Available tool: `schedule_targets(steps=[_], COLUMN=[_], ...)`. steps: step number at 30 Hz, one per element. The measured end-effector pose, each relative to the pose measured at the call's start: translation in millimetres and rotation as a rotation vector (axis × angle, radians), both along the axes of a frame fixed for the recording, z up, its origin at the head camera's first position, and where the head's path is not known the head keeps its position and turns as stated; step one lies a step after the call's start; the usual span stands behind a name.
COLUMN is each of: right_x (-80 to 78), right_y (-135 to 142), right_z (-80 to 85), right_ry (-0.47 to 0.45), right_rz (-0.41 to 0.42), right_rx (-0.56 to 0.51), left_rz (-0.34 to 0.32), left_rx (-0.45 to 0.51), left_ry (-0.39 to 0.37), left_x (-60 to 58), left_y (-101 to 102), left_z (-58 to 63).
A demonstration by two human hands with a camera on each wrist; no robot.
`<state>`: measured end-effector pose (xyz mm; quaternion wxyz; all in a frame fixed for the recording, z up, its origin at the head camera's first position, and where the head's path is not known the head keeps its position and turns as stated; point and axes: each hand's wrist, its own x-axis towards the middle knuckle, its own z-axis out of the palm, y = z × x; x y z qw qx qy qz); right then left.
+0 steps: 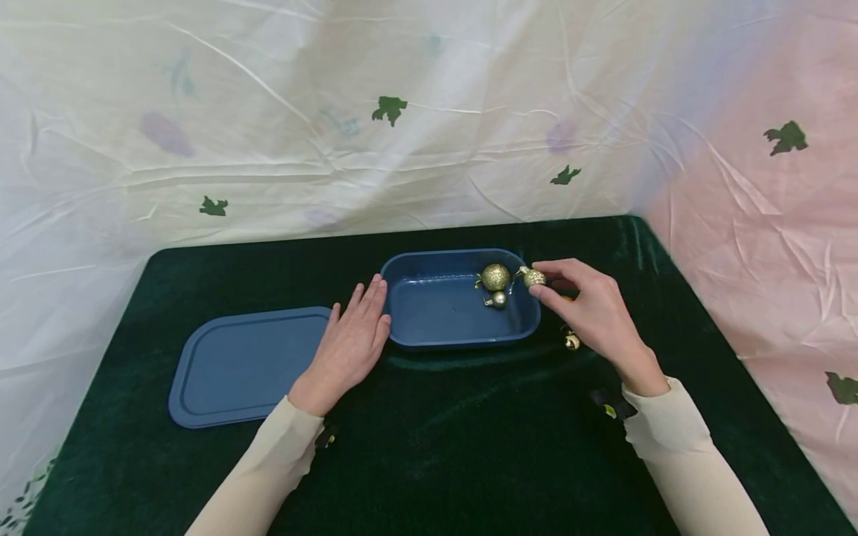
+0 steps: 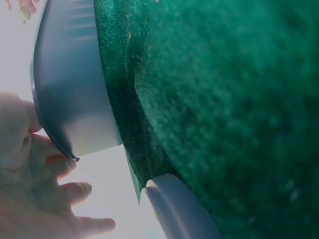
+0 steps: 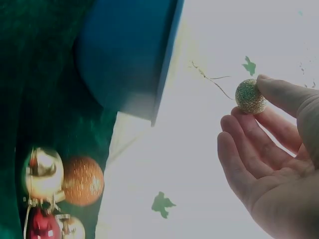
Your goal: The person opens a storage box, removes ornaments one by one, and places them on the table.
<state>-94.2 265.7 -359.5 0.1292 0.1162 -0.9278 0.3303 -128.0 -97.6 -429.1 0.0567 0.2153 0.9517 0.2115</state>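
Note:
A blue plastic container (image 1: 429, 339) stands on the table with a large gold glitter bauble (image 1: 495, 277) and a small shiny gold bauble (image 1: 497, 299) lying in its right half. My left hand (image 1: 351, 339) rests against the container's left rim, fingers straight. Over the right rim, my right hand (image 1: 593, 305) pinches a small gold glitter bauble (image 3: 250, 96) between thumb and fingertips. Its thin string dangles free in the right wrist view. Under the left hand's wrist side lies the flat blue lid (image 1: 251, 368), partly covered.
Beside the container on the right are more baubles: a shiny gold one (image 3: 46, 174), an orange one (image 3: 83, 180) and a red one (image 3: 44, 225). Dark green velvet cloth (image 1: 462, 447) covers the table. Pale fabric (image 1: 302, 134) hangs behind it.

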Motion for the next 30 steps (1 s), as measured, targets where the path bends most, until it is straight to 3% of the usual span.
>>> schedule_targets(steps=[11,30], right_x=[18.3,43.0], right_y=[28.5,75.1], right_z=[5.8,2.1], right_ry=[0.067,0.016], right_rz=[-0.051,-0.193], right_rx=[-0.001,0.038], left_rz=[-0.001,-0.006], left_rx=[0.009,0.014], left_ry=[0.012,0.01], left_x=[-0.4,-0.3], left_y=[0.2,-0.5], left_z=[-1.0,-0.4])
